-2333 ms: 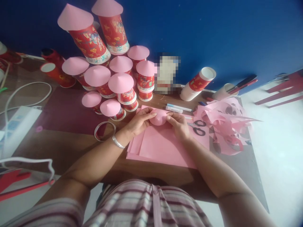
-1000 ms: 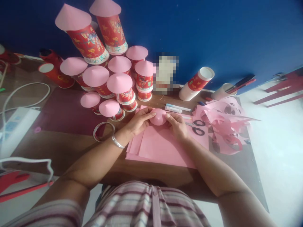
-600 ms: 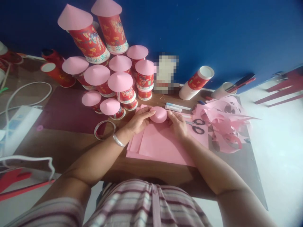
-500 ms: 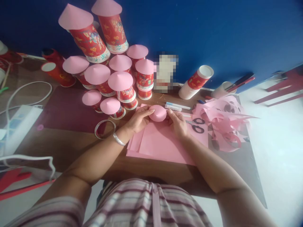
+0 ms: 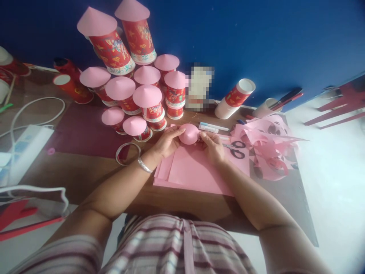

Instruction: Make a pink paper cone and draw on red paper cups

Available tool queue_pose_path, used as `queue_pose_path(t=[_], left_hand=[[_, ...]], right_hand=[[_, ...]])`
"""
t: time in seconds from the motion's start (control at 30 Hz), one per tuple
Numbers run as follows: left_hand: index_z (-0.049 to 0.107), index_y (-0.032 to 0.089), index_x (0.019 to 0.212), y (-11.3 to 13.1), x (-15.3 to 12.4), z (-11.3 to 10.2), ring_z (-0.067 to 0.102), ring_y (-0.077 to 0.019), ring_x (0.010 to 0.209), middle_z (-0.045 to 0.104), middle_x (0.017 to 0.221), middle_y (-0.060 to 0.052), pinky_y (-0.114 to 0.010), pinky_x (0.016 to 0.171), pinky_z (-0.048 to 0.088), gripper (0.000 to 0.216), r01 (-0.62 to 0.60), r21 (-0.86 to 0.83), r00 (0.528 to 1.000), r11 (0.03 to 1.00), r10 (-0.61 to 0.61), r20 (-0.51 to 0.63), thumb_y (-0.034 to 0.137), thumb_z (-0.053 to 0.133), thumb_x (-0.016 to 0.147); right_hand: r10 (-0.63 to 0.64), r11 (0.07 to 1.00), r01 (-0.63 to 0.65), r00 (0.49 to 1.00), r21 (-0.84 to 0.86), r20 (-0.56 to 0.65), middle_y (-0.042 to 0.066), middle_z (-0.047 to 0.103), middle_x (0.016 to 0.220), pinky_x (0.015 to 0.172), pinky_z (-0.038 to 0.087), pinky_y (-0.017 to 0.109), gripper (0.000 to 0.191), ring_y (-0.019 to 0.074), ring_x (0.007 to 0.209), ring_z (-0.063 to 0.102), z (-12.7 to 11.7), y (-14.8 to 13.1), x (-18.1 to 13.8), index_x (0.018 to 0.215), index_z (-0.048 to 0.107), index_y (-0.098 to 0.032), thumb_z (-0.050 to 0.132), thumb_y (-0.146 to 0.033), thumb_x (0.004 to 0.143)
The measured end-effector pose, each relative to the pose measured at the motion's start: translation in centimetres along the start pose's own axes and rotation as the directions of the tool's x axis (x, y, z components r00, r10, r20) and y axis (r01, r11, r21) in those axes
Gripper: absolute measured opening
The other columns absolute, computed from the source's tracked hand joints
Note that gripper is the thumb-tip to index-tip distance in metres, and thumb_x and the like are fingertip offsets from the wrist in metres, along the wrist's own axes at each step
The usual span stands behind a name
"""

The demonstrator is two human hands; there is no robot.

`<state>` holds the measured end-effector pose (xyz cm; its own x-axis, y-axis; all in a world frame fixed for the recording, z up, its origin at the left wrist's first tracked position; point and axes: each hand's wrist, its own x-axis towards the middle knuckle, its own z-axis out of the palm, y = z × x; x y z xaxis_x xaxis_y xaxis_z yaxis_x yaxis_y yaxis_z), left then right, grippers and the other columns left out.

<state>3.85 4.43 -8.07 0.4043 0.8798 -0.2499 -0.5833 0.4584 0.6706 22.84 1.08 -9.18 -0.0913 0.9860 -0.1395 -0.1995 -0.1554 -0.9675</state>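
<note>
A small pink paper cone [image 5: 189, 134] is held between both hands above a stack of pink paper sheets [image 5: 196, 171]. My left hand [image 5: 167, 141], with a silver bracelet at the wrist, pinches the cone's left edge. On the cone's right side my right hand [image 5: 213, 147] has its fingers closed. Just behind stands a cluster of red paper cups topped with pink cones [image 5: 137, 97].
Black-handled scissors [image 5: 236, 149] and a heap of pink paper scraps [image 5: 268, 146] lie to the right. Glue sticks [image 5: 212, 128], a lying cup stack [image 5: 235, 98] and a tape roll [image 5: 127, 153] are near. A white power strip [image 5: 23, 150] with cables sits at the left.
The cone has turned a little between the fingers, and the camera view has shifted slightly. Both hands keep their hold on it.
</note>
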Motion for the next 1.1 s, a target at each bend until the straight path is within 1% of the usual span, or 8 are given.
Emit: queue_pose_path(t=[0.27,0.47,0.63,0.8,0.9,1.0,1.03,1.1], left_hand=[[0.07,0.016,0.078,0.2,-0.1,0.2,0.067,-0.0156,0.083,0.073,0.081,-0.002,-0.028,0.079,0.05,0.021,-0.015,-0.02,0.999,1.0,0.016,0.046,0.027,0.087,0.077],[0.073,0.015,0.082,0.1,-0.1,0.1,0.066,-0.016,0.083,0.072,0.081,-0.002,-0.029,0.079,0.049,0.021,0.009,0.007,1.0,1.0,-0.009,0.013,0.029,0.088,0.075],[0.074,0.014,0.083,-0.1,0.0,-0.1,0.064,-0.0135,0.081,0.072,0.083,-0.002,-0.026,0.075,0.048,0.023,0.036,0.032,0.999,0.999,-0.035,-0.009,0.028,0.09,0.073],[0.074,0.014,0.085,0.1,-0.3,0.1,0.064,-0.0128,0.081,0.072,0.084,-0.002,-0.024,0.074,0.051,0.024,0.037,0.034,0.999,0.999,-0.037,0.007,0.028,0.09,0.073],[0.071,0.014,0.081,0.3,-0.3,0.2,0.064,-0.0103,0.077,0.071,0.082,0.0,-0.021,0.07,0.053,0.023,0.013,-0.011,0.999,1.0,-0.013,-0.031,0.025,0.09,0.073],[0.069,0.015,0.079,0.2,-0.1,0.1,0.065,-0.0098,0.076,0.071,0.079,0.001,-0.021,0.069,0.054,0.023,0.005,-0.043,0.998,0.999,-0.007,-0.06,0.02,0.09,0.072],[0.068,0.015,0.079,0.2,-0.1,0.1,0.066,-0.0104,0.077,0.071,0.081,0.001,-0.022,0.07,0.056,0.022,0.003,-0.049,0.998,0.999,-0.006,-0.06,0.019,0.089,0.072],[0.068,0.015,0.08,0.1,0.0,0.0,0.068,-0.0116,0.082,0.073,0.084,0.001,-0.023,0.074,0.058,0.021,-0.006,-0.063,0.998,0.998,0.002,-0.064,0.018,0.088,0.073]], right_hand=[[0.028,0.999,-0.028,1.0,0.037,-0.009,0.003,0.067,0.072,0.062,0.044,0.033,0.045,0.0165,0.064,0.055,0.1,-0.3,-0.2,0.077,0.07,-0.022,0.083,-0.065,0.078],[-0.01,1.0,0.011,0.999,0.025,-0.044,0.002,0.065,0.072,0.063,0.044,0.032,0.047,0.0157,0.065,0.055,0.4,-0.5,-0.1,0.075,0.069,-0.02,0.082,-0.065,0.079],[-0.009,1.0,0.008,0.998,-0.017,-0.064,0.0,0.061,0.069,0.063,0.043,0.031,0.046,0.0143,0.064,0.05,0.7,-0.7,0.0,0.074,0.07,-0.02,0.087,-0.063,0.073],[-0.057,0.995,0.052,0.996,-0.081,-0.062,0.002,0.064,0.073,0.07,0.048,0.033,0.044,0.0155,0.069,0.056,0.4,-1.4,-0.3,0.074,0.072,-0.021,0.08,-0.063,0.08],[-0.107,0.98,0.097,0.993,-0.176,-0.051,0.004,0.071,0.084,0.075,0.053,0.035,0.039,0.0169,0.074,0.062,-0.9,-3.2,-0.6,0.089,0.077,-0.021,0.077,-0.06,0.083],[-0.188,0.885,0.159,0.982,-0.438,-0.024,0.004,0.074,0.087,0.074,0.055,0.035,0.029,0.0183,0.078,0.066,-3.4,-5.8,-1.2,0.094,0.078,-0.021,0.071,-0.049,0.089],[-0.238,0.806,0.2,0.971,-0.557,0.006,0.005,0.075,0.089,0.073,0.054,0.034,0.025,0.0191,0.08,0.066,-4.3,-6.6,-1.5,0.094,0.078,-0.022,0.069,-0.045,0.091],[-0.295,0.544,0.246,0.951,-0.802,0.091,0.006,0.075,0.09,0.071,0.052,0.034,0.02,0.0193,0.078,0.066,-6.2,-7.8,-2.3,0.095,0.078,-0.021,0.065,-0.037,0.093]])
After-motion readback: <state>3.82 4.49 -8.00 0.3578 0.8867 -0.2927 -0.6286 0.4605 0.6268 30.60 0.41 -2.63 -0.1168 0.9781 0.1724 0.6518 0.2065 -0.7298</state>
